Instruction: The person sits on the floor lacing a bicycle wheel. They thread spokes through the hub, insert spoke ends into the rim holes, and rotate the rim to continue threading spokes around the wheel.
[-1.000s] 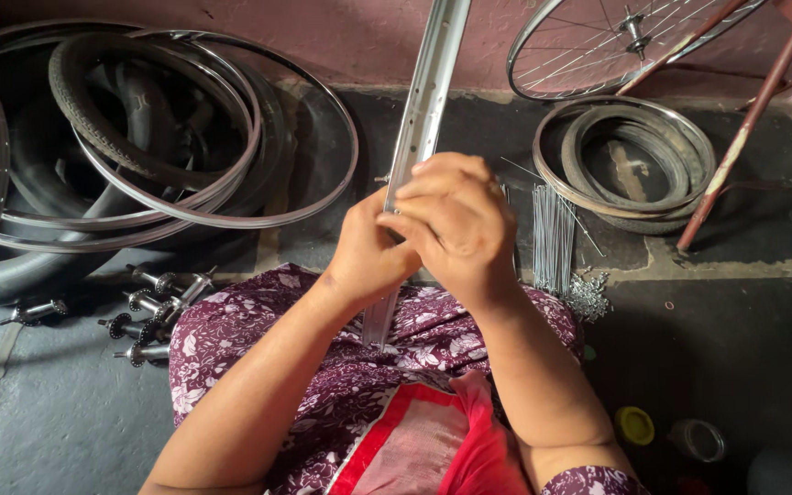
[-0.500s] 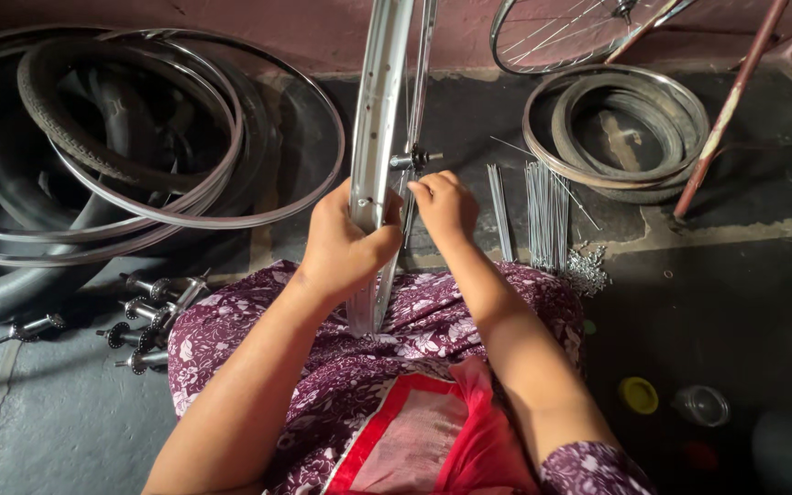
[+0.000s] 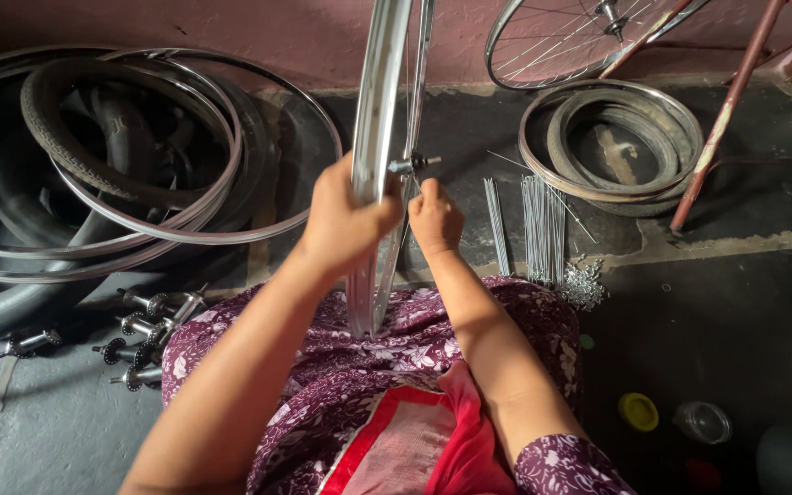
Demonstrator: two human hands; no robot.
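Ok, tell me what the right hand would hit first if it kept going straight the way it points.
The right hand points up the picture at the wheel hub just beyond its fingers; probably that first, though depth is unclear.

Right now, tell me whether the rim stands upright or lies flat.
Upright: the rim stands on edge on the lap, left hand gripping it.

I'm sitting on the floor of a bicycle repair workshop. Bare rims (image 3: pixel 185 220) and tyres (image 3: pixel 75 137) are stacked against the wall. Loose spokes (image 3: pixel 543 225) and hubs (image 3: pixel 144 330) lie beside me.
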